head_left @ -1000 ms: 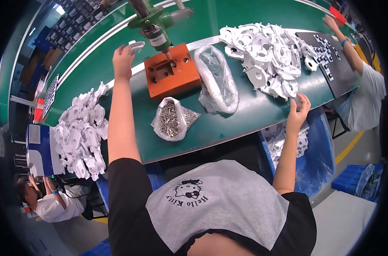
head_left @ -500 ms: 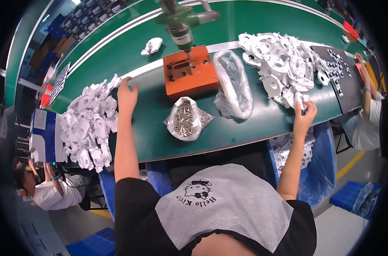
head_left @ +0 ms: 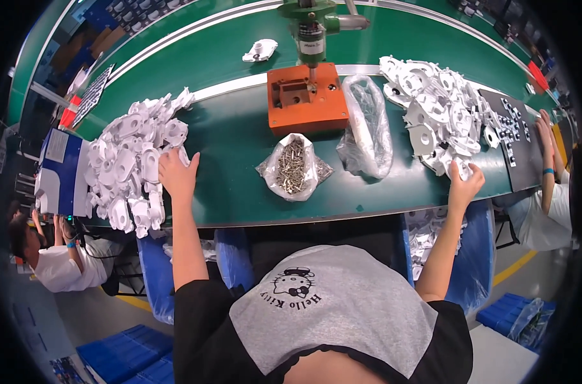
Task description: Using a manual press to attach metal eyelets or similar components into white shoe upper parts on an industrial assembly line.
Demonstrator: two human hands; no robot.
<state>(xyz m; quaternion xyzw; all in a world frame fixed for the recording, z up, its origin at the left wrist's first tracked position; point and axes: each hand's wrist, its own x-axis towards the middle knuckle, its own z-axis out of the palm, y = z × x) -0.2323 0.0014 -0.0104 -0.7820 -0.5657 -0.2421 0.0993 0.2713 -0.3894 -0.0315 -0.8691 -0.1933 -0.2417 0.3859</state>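
Observation:
My left hand (head_left: 179, 174) is at the right edge of the left pile of white plastic parts (head_left: 121, 157), fingers and thumb apart, touching parts there. My right hand (head_left: 466, 185) has its fingers closed on a white plastic part (head_left: 462, 168) at the near edge of the right pile of white parts (head_left: 435, 105). Between the hands stands an orange fixture block (head_left: 307, 118) beneath a green screwdriving machine (head_left: 311, 45). In front of the block, an open plastic bag (head_left: 279, 182) holds many small metal screws (head_left: 292, 168).
A clear plastic bag (head_left: 371, 131) lies right of the block. One white part (head_left: 260, 50) rests behind it on the green conveyor (head_left: 220, 64). A dark mat (head_left: 528, 160) with small black-and-white pieces is at far right, near a co-worker's hands (head_left: 546, 137). Blue-lined bins (head_left: 480, 256) stand below the table.
My left hand has come nearer, from the far end of the left pile to its right side. My right hand stays at the right pile, its fingers now around a part. The view has shifted slightly.

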